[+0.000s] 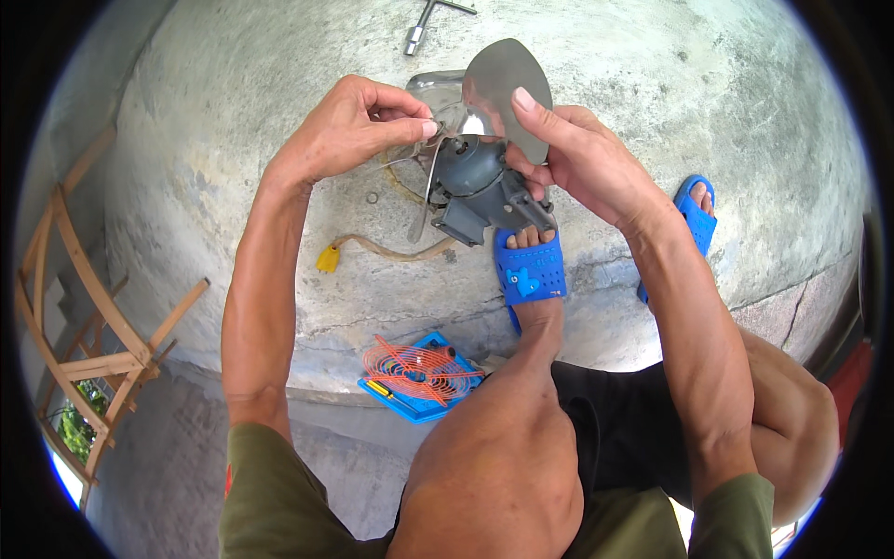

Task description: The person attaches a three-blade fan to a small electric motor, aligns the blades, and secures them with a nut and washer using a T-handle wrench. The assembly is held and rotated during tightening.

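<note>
Two bare hands were raised over a concrete floor (596,340), a dark grey fan motor (468,182) with translucent grey blades (503,79) held between them, near a blue sandal (533,270). One blade was gripped between the right hand's (593,163) thumb and fingers. The left hand's (358,126) thumb and forefinger were held close together beside the hub; whether anything was pinched could not be told. An orange grille (396,358) was laid on a blue tray (407,410).

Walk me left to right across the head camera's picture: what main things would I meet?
Wooden frame → person's left grip → dark gray motor housing → person's right grip → blue sandal on the right foot.
</note>
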The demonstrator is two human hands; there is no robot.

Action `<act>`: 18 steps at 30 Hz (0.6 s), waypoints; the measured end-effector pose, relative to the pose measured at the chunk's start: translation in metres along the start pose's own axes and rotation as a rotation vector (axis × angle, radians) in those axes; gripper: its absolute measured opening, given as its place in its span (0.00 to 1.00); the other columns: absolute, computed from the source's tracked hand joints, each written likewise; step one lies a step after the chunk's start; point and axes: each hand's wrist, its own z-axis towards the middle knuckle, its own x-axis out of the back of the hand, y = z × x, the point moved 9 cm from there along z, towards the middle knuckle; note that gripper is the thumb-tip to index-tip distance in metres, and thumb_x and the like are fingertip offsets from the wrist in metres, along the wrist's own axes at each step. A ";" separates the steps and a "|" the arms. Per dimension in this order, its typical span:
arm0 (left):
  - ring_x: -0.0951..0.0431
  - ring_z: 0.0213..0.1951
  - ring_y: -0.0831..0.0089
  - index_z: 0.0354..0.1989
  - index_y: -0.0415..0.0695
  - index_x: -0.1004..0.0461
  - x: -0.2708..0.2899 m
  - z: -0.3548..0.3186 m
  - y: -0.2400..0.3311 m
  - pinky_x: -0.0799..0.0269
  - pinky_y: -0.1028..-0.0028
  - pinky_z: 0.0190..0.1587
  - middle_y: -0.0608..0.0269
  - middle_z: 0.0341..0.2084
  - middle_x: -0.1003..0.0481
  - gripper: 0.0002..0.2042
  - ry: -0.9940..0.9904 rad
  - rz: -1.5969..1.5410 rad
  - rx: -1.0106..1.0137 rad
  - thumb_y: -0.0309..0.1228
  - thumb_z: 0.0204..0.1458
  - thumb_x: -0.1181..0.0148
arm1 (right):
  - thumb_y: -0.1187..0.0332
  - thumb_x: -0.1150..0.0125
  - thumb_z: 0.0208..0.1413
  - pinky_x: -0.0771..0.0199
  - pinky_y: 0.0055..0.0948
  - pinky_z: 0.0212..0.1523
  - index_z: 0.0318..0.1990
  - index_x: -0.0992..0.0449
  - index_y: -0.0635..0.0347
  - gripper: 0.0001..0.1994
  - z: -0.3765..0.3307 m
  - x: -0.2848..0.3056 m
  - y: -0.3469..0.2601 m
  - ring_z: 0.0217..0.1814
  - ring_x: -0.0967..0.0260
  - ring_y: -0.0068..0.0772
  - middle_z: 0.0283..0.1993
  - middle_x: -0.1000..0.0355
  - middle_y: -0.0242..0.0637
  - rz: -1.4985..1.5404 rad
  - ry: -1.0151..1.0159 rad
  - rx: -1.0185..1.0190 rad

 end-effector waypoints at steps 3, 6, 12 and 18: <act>0.24 0.34 0.87 0.45 0.37 0.08 -0.005 0.000 0.002 0.26 0.78 0.40 0.73 0.32 0.16 0.09 0.006 0.039 0.000 0.31 0.65 0.24 | 0.46 0.33 0.75 0.32 0.26 0.35 0.43 0.12 0.66 0.26 0.006 0.007 -0.021 0.32 0.32 0.18 0.31 0.24 0.28 -0.314 0.199 0.052; 0.25 0.33 0.87 0.44 0.37 0.08 -0.006 -0.010 -0.004 0.27 0.78 0.38 0.74 0.32 0.17 0.07 0.094 0.143 0.052 0.29 0.64 0.24 | 0.48 0.35 0.73 0.32 0.29 0.34 0.39 0.11 0.67 0.25 0.018 0.002 -0.013 0.31 0.32 0.20 0.27 0.25 0.28 -0.333 0.217 0.102; 0.21 0.37 0.86 0.46 0.36 0.09 -0.008 -0.022 -0.024 0.24 0.78 0.43 0.71 0.35 0.15 0.07 0.142 0.039 0.069 0.27 0.66 0.24 | 0.46 0.35 0.66 0.28 0.36 0.34 0.30 0.12 0.68 0.28 0.031 -0.009 -0.022 0.27 0.29 0.29 0.22 0.25 0.35 -0.467 0.108 0.041; 0.20 0.41 0.85 0.47 0.35 0.09 -0.012 -0.027 -0.028 0.23 0.78 0.46 0.71 0.38 0.15 0.06 0.159 -0.054 0.080 0.24 0.66 0.25 | 0.48 0.36 0.67 0.28 0.34 0.33 0.27 0.14 0.69 0.28 0.045 -0.009 -0.025 0.27 0.30 0.28 0.22 0.24 0.37 -0.470 -0.004 0.026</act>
